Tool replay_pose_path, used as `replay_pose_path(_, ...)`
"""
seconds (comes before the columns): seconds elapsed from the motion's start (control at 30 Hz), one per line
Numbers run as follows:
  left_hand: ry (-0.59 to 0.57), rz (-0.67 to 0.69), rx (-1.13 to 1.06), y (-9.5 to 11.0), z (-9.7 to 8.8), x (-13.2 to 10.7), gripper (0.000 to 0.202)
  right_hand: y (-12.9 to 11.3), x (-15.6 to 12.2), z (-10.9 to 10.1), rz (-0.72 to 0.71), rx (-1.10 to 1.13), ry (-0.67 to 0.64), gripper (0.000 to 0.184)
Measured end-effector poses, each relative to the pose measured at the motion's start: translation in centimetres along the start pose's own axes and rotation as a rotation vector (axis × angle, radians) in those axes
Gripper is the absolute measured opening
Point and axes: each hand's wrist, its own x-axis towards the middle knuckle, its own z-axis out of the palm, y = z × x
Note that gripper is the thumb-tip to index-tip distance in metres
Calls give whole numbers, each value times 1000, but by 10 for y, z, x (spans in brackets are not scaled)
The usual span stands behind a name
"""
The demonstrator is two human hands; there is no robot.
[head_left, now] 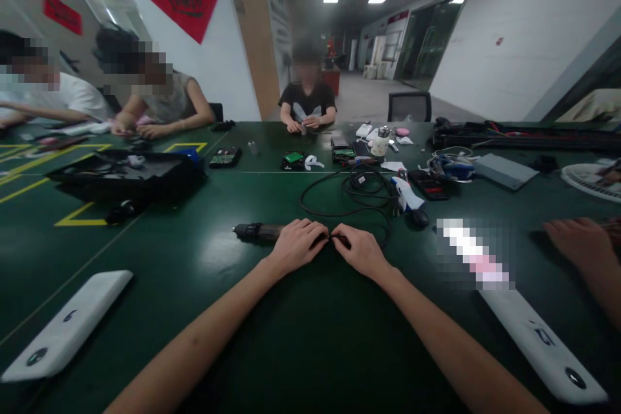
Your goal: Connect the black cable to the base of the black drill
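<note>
A dark electric screwdriver (257, 231) lies on its side on the green table, its tip pointing left. My left hand (298, 244) is closed around its rear end, fingers curled over the body. Close beside it, at the screwdriver's tail, my right hand (359, 249) pinches a small dark cable end, probably a connector; the fingers cover most of it. Both hands' fingertips nearly meet there. Behind them a black cable (334, 215) runs in loose loops across the table.
A black tray (126, 187) stands left. White devices lie near left (68, 326) and near right (543, 336). Opened circuit-board units (294, 158), a blue-and-white tool (407, 194) and a grey box (507, 171) lie farther back. Another person's hand (579, 242) rests at right; several people sit around.
</note>
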Motion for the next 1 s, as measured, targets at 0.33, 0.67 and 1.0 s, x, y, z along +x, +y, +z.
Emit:
replay_pose_path(0.33, 45, 43, 82, 35, -17, -32, 18, -32, -39, -11, -39, -76, 29, 8)
replay_pose_path(0.67, 67, -7, 86, 65, -25, -59, 21, -40, -59, -15, -76, -74, -15, 12)
replay_pose_path(1.0, 60, -69, 87, 69, -18, -54, 19, -23, -58, -13, -70, -20, -33, 18)
